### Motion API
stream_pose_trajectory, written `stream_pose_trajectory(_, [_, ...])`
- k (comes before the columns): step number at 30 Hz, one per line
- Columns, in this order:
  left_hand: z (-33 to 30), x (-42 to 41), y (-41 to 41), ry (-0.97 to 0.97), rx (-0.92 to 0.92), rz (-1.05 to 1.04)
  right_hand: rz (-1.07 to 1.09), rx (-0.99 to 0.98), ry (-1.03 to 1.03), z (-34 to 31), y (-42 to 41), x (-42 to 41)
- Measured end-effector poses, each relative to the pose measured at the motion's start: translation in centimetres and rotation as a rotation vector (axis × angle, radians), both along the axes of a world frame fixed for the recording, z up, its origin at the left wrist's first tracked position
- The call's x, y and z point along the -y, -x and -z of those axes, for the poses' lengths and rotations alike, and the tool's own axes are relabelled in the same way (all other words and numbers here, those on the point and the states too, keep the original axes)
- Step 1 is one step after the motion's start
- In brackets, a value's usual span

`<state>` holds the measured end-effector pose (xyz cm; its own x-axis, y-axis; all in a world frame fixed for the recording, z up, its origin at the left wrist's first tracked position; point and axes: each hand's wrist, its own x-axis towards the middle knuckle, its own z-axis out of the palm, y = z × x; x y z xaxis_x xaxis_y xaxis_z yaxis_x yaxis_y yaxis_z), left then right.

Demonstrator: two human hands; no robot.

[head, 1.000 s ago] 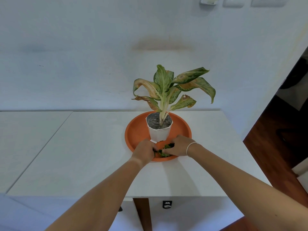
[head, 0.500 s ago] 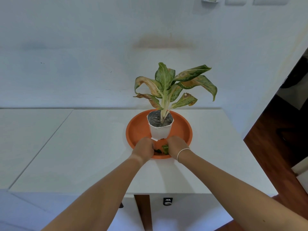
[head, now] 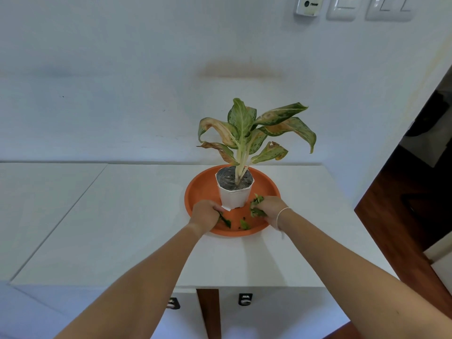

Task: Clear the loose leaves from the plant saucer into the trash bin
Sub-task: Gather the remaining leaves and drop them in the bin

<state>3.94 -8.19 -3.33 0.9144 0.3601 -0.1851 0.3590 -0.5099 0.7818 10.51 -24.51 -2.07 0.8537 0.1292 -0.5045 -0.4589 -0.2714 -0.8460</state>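
Note:
An orange plant saucer [head: 203, 184] sits on the white table [head: 137, 216], with a white pot [head: 234, 196] and a green-yellow plant [head: 247, 133] in its middle. My right hand [head: 269, 207] is closed around a bunch of loose leaves [head: 256, 204] at the saucer's right front. My left hand [head: 205, 214] rests at the saucer's left front, its fingers pinching a dark green leaf [head: 226, 221]. One small leaf piece [head: 244, 225] lies loose on the saucer between my hands. No trash bin is in view.
The wall stands right behind the plant, with switches [head: 389, 8] high up. The table's right edge drops to a dark wooden floor [head: 401, 211]. Drawer handles [head: 245, 299] show below the front edge.
My hands were close together over the leaves in front of the pot. They have drawn apart, the right one lifting a bunch of leaves to the right, the left holding one leaf.

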Motion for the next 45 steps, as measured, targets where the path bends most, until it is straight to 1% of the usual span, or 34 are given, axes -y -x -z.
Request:
stream_pose_trajectory(2, [-0.4,-0.2,0.1,0.172,0.004,-0.094,0.145,-0.154,-0.295,-0.5,0.0,0.3])
stream_pose_trajectory(4, [-0.6,-0.4,0.1,0.378,0.003,-0.165,0.224,-0.251,-0.454,-1.2,0.3,0.6])
stream_pose_trajectory(7, [-1.3,-0.1,0.3,0.718,0.001,-0.233,0.303,-0.339,-0.645,-1.5,0.5,0.9])
stream_pose_trajectory(10, [-1.8,0.4,0.3,0.905,0.007,-0.316,0.377,-0.383,-0.729,-1.4,0.5,0.8])
stream_pose_trajectory(13, [-1.9,0.8,0.1,0.969,-0.006,-0.394,0.421,-0.439,-0.773,-1.2,0.8,0.9])
stream_pose_trajectory(16, [-2.0,0.9,0.2,1.02,-0.01,-0.48,0.41,-0.503,-0.813,-1.1,1.3,0.9])
stream_pose_trajectory(20, [-2.2,0.6,0.7,1.186,0.017,-0.527,0.367,-0.509,-0.804,-0.9,1.4,1.1])
stream_pose_trajectory(25, [-2.2,-0.2,0.9,1.245,0.021,-0.506,0.304,-0.467,-0.751,-0.4,1.0,1.2])
stream_pose_trajectory(31, [-2.3,-0.7,1.1,1.238,0.049,-0.48,0.254,-0.432,-0.737,-0.6,1.0,1.2])
stream_pose_trajectory(35, [-2.4,-0.8,1.2,1.197,0.07,-0.457,0.322,-0.471,-0.77,-0.7,0.7,1.3])
stream_pose_trajectory(37, [-2.4,-0.9,1.1,1.222,0.083,-0.455,0.351,-0.502,-0.789,-0.9,0.5,1.5])
stream_pose_trajectory(40, [-2.4,-1.0,1.0,1.275,0.086,-0.447,0.314,-0.503,-0.774,-1.2,0.5,1.8])
stream_pose_trajectory(42, [-2.4,-1.1,1.0,1.277,0.075,-0.433,0.276,-0.47,-0.737,-1.2,0.6,1.8])
stream_pose_trajectory(45, [-2.5,-1.1,1.0,1.202,0.054,-0.424,0.22,-0.336,-0.561,-1.2,0.6,1.6])
